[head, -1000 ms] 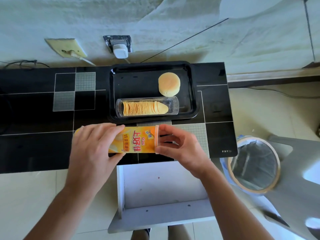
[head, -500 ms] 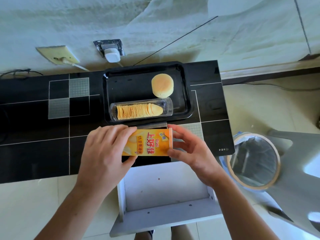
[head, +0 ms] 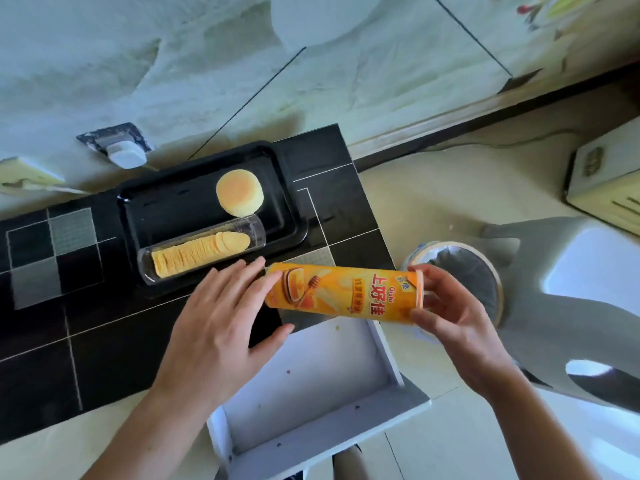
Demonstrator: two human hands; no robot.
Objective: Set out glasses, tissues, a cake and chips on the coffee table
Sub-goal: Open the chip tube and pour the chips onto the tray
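Note:
My right hand [head: 453, 317] grips the open end of an orange chip canister [head: 346, 294], held sideways above the table's near right corner. My left hand [head: 221, 323] has its fingers spread, and only the fingertips touch the canister's closed end. On the black coffee table [head: 69, 341] a black tray [head: 166, 206] holds a round yellow cake [head: 239, 197]. In front of the cake lies a clear plastic sleeve of stacked chips [head: 201, 252].
An open white drawer [head: 311, 386] juts out below the table edge under my hands. A round bin lined with a dark bag [head: 464, 271] stands on the floor to the right, beside a grey plastic stool [head: 571, 306]. A wall socket with a white plug [head: 121, 150] sits behind the tray.
The canister has moved right, past the table corner toward the bin. My left hand has let go of its grip and opened. The view has swung right.

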